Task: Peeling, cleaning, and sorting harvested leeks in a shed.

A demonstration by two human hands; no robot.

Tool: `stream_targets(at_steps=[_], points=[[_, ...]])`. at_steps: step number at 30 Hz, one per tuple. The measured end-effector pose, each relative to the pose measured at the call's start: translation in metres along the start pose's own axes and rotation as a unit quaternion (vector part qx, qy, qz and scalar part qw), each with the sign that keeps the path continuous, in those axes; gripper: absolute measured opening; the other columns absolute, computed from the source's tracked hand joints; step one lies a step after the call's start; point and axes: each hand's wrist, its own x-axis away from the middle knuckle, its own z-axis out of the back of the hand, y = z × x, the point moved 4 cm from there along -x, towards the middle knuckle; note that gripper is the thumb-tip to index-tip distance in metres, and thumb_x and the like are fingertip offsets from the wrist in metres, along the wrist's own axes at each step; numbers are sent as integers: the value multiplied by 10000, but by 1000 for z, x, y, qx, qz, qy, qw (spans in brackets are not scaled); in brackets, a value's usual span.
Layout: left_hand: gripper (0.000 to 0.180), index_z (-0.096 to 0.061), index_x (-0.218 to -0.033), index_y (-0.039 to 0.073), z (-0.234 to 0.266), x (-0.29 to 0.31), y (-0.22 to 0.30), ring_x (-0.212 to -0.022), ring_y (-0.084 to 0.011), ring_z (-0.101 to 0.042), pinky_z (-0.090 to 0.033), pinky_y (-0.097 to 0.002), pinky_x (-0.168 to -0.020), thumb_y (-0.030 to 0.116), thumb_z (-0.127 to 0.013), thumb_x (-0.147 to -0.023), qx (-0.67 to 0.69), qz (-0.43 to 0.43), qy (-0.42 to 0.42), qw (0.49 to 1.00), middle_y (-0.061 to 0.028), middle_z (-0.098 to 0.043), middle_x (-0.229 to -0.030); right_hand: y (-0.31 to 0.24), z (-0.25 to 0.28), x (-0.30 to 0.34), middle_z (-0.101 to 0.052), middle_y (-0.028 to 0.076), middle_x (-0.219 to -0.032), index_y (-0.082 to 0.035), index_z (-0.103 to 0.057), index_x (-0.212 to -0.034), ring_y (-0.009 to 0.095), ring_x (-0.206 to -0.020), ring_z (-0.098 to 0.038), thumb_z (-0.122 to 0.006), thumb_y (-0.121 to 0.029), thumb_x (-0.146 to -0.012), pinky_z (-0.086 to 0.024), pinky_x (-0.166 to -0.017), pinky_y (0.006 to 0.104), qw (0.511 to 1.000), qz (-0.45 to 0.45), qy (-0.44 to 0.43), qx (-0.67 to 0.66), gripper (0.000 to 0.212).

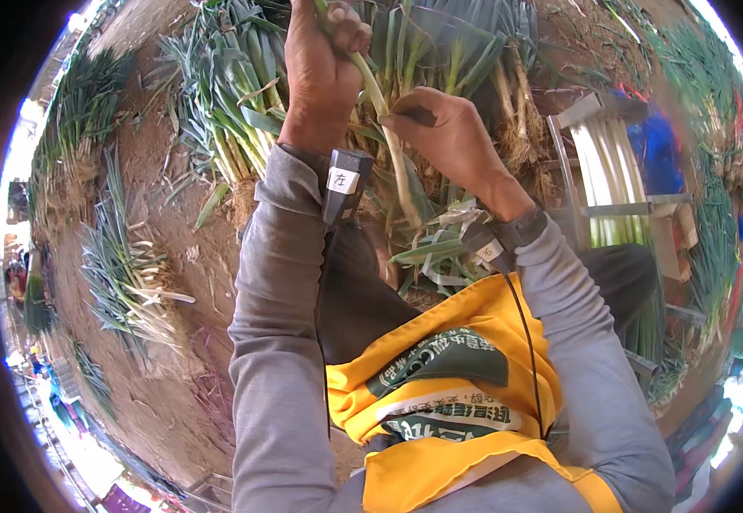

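My left hand (324, 73) is wrapped round the upper part of a long green onion (375, 92), whose pale stalk slants down to the right. Thumb and fingertips of my right hand (452, 141) are pinched on the side of that stalk, roughly halfway along. Its lower end hangs over a small heap of peeled leaves and strips (448, 248) between my legs. Just beyond my hands lies a large pile of green onions (234, 94) with leafy tops and rooty ends.
To the right, a metal rack (606, 208) holds trimmed white stalks (608, 162), beside something blue (657, 154). A smaller bunch of onions (136, 282) lies on the bare soil at left. More onions (696, 77) line the far right.
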Motion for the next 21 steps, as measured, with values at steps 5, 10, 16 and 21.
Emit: stream_targets(at_steps=[5,10,16,21], points=[[418,-573,-1305,60,-1,3,1,-659,-92,-405,-349,-276,-651,381,-560,-1038,-20,-1,-2,1000,24,-508,-783,-1,0,1,-674,147,-825,-1,-680,-938,255,-728,-659,-720,-124,-852,-507,-669,342,993,41,5,112,156],[313,-595,-1202,73,9,5,-3,-699,-97,-474,-410,-282,-704,328,-599,-1021,-61,-13,65,996,7,-563,-818,-11,2,14,-661,155,-859,-17,-649,-914,344,-801,-669,-706,-86,-806,-514,-684,392,969,125,52,204,141],[123,-543,-970,124,1,11,-15,-603,-95,-446,-407,-249,-551,210,-610,-1025,-34,-9,164,986,15,-486,-731,-10,5,23,-618,139,-875,-30,-621,-912,359,-786,-653,-714,-77,-793,-505,-683,433,957,159,45,238,158],[92,-555,-989,129,-1,11,-15,-585,-98,-441,-419,-254,-538,191,-614,-1022,-60,-34,188,980,19,-483,-723,-7,4,26,-576,151,-969,-39,-559,-979,347,-777,-656,-715,-36,-779,-507,-667,442,949,179,57,254,253]])
